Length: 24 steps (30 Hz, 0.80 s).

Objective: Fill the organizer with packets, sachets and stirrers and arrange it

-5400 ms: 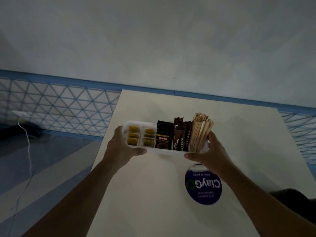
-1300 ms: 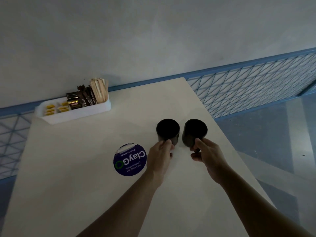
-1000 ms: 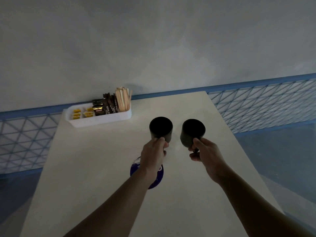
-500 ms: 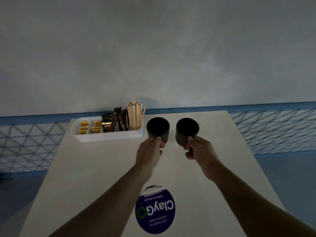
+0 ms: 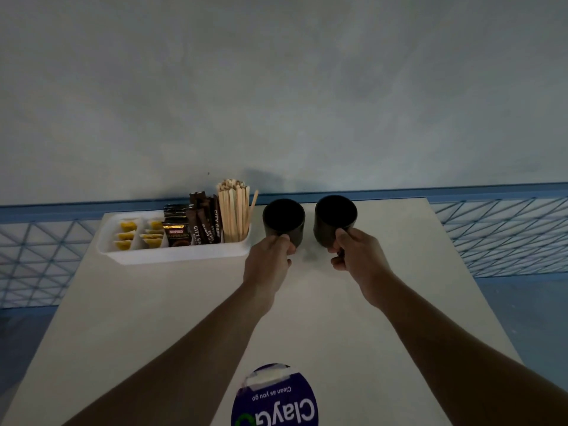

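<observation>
While the left hand (image 5: pixel 270 260) grips one mug (image 5: pixel 284 217) and the right hand (image 5: pixel 358 256) the other mug (image 5: pixel 335 216), the filled organizer (image 5: pixel 178 257), left of centre on the worktop (image 5: pixel 184 305), seems light and stiff, so lift it by both ends.

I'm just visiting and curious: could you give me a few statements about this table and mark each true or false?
1. The left hand grips the left mug and the right hand grips the right mug. True.
2. The wooden stirrers stand at the left end of the organizer. False: they stand at its right end, nearest the mugs.
3. The mugs are stacked one inside the other. False: they are side by side, with a gap between them.
4. The yellow sachets sit in the organizer's left compartments. True.
5. The round blue sticker is by the wall. False: it is at the table's near edge.
</observation>
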{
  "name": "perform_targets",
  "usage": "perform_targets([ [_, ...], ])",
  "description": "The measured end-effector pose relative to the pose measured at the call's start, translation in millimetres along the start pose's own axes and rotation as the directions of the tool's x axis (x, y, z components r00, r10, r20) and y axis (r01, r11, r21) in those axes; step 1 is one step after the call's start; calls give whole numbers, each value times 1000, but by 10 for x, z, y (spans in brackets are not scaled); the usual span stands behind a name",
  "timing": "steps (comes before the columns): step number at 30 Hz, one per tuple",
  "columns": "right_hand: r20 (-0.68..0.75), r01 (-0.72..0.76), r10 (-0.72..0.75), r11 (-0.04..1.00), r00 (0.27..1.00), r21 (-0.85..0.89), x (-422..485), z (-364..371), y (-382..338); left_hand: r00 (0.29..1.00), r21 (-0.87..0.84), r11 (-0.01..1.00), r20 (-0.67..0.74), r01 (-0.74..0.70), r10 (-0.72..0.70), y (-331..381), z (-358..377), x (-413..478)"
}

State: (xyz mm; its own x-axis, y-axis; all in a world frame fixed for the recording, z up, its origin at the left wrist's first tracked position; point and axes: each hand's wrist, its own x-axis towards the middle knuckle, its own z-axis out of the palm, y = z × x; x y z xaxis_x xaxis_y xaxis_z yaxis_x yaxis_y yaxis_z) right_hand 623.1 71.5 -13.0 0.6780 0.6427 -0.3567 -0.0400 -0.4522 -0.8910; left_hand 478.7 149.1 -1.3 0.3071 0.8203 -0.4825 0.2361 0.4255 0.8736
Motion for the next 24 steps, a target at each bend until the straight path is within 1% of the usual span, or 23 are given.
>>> perform_targets([
  [8,-1,-39,39,999,999,2,57,0,61,1000,33,999,11,21,-22,-42,27,54],
  [12,3,-36,36,999,999,-24,37,-19,55,1000,64,998,8,9,-9,-22,30,38],
  [17,-10,-35,35,997,999,-61,-24,-93,28,1000,85,996,0,26,-26,11,-34,-60],
  [20,-41,-30,28,998,999,-47,-124,-157,22,1000,95,995,-3,-15,15,-8,-96,-146],
  [22,-70,-25,19,997,997,-79,-235,-205,-9,999,104,993,-2,-53,53,-6,-158,-239],
  [24,-84,-12,2,993,996,-120,-377,-254,-66,999,97,994,-16,-41,43,25,-233,-355],
])
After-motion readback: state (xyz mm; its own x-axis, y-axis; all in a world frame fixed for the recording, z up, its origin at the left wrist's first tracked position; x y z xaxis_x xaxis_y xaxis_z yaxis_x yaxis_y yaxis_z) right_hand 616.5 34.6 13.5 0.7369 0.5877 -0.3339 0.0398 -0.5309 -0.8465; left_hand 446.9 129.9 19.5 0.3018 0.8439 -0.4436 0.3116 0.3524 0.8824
